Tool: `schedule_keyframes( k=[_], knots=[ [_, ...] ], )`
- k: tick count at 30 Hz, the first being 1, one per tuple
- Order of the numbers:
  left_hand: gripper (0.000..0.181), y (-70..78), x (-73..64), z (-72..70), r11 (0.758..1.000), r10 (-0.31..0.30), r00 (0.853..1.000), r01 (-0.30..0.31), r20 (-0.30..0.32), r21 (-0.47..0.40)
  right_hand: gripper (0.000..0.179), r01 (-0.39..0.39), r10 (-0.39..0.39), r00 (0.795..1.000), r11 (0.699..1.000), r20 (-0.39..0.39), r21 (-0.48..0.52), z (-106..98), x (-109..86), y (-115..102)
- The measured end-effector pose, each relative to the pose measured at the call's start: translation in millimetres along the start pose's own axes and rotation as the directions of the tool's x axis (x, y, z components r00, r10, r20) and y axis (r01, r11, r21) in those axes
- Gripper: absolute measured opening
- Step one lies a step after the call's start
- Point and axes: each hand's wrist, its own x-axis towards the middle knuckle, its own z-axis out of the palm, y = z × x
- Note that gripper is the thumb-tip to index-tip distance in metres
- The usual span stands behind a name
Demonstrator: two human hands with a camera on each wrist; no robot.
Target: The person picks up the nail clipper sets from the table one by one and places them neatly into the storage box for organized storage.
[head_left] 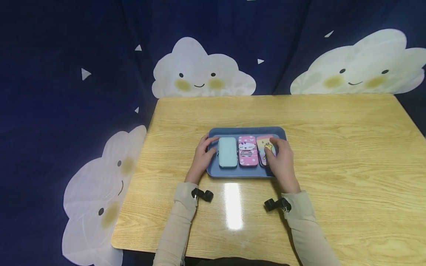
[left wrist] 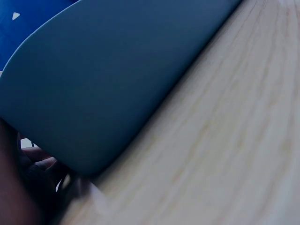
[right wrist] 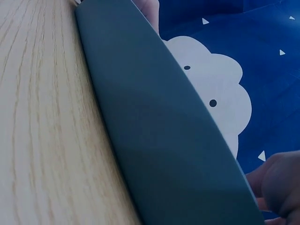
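A blue tray (head_left: 246,172) carries three small cases side by side: a plain mint case (head_left: 227,152), a pink case with a cat (head_left: 247,151) and a rainbow-coloured case with a giraffe (head_left: 261,145). At the tray's left end my left hand (head_left: 201,157) holds the rim, its thumb and index finger reaching inside beside the mint case. My right hand (head_left: 283,162) grips the giraffe case, thumb over its face and index finger at its top corner; its other fingers are hidden. Both wrist views are mostly filled by the tray's outer wall (left wrist: 103,84).
The tray rests on a wooden table (head_left: 349,155), whose rounded front left corner shows. A dark blue curtain (head_left: 66,29) with smiling clouds hangs behind and to the left. Black straps with small cameras are on both wrists.
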Motion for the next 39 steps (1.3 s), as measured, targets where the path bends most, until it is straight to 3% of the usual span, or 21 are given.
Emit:
schedule_keyframes(
  k=[10,17,31,38,39],
  knots=[
    [0.039,0.2,-0.1,0.7,1.0,0.002,1.0,-0.002,0.004,-0.008,0.054,-0.153,0.158,0.985,0.985,0.067,-0.075,-2.1,-2.3,-5.2],
    [0.039,0.9,0.0,0.9,1.0,-0.002,1.0,0.002,0.008,-0.008,0.061,-0.156,0.169,0.982,0.978,0.085,-0.138,-4.5,-6.2,-9.0],
    [0.039,1.5,2.4,-0.1,1.0,-0.013,1.0,0.013,0.003,0.003,0.058,-0.207,0.222,0.971,0.966,0.089,-0.152,-7.0,-6.6,-15.4],
    [0.042,-41.1,10.7,8.5,1.0,-0.025,0.999,0.025,-0.047,0.007,0.066,-0.228,0.244,0.962,0.965,0.121,-0.133,-6.9,-4.2,-10.6],
    [0.042,-41.1,10.6,8.9,1.0,-0.028,0.998,0.029,-0.051,0.01,0.068,-0.223,0.24,0.961,0.966,0.137,-0.131,-7.5,-4.4,-10.8]
  ],
)
